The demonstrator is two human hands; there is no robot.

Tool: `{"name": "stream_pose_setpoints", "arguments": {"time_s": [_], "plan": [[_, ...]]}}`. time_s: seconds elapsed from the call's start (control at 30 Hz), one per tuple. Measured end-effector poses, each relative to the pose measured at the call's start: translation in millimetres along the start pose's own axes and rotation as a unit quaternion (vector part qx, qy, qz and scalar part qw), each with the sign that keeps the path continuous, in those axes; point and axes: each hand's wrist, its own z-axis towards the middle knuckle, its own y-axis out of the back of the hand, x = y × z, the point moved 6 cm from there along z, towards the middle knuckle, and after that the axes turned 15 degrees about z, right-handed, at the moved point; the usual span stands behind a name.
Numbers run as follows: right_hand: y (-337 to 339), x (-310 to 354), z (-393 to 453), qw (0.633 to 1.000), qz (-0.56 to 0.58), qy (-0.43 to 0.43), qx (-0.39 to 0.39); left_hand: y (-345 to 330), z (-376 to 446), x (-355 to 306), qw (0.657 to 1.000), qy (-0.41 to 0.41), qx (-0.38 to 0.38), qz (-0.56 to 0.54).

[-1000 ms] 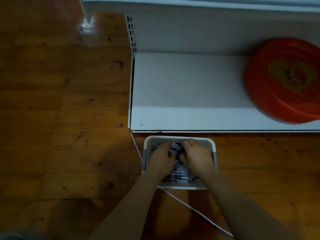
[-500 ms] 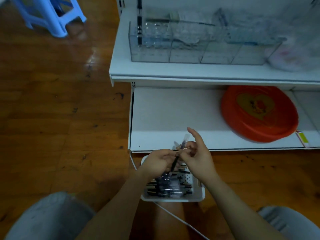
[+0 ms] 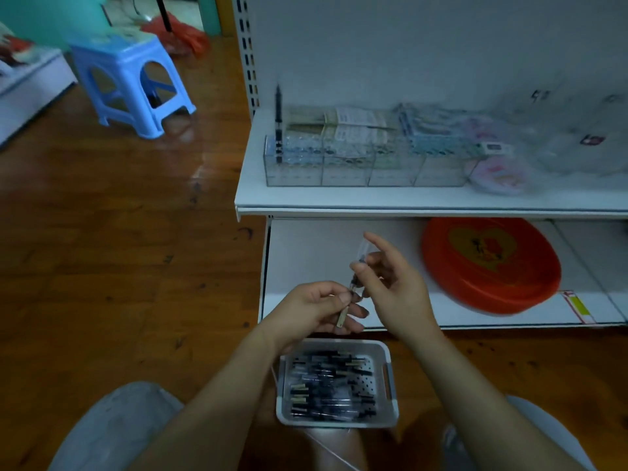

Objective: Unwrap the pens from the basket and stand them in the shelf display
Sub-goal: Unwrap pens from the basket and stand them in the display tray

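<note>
Head view: no brand or label can be read; the packets on the shelf [image 3: 424, 202] carry print too blurred to make out, and the red tray [image 3: 489, 266] on the lower shelf shows only a yellow heart with a dark figure. The left hand [image 3: 316, 309] has its fingers curled round the lower, tan-tipped end of a wrapped pen [image 3: 351, 287], held between thumb and fingers. The right hand [image 3: 390, 280] pinches the pen's upper part and its clear wrapper between thumb and middle fingers, while the forefinger sticks out straight toward the far left. The pen is held tilted above the near edge of the lower shelf, just beyond the white basket [image 3: 390, 382], which lies on the wooden floor between the person's knees and holds many more wrapped pens. One dark pen [image 3: 278, 124] stands upright in the far-left cell of the clear display [image 3: 367, 168]. Compared with half a second ago, the hands sit higher above the basket, and a blue stool [image 3: 132, 79] shows fully at the far left.
</note>
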Motion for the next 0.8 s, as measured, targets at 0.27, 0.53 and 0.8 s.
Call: {"name": "stream_pose_setpoints", "arguments": {"time_s": [0.27,0.53,0.8], "plan": [[-8.4,73.8,31.7,0.994,-0.056,0.091,0.023,24.1,-7.2,-61.4,0.987,-0.087,-0.121,0.058],[-19.8,144.0,73.7,0.98,-0.037,0.195,-0.035,73.3,-41.5,-130.7,0.866,-0.196,-0.402,0.224],[-52.1,179.2,116.6,0.964,-0.064,0.25,-0.059,128.9,-31.0,-164.8,0.781,-0.136,-0.499,0.35]]}}
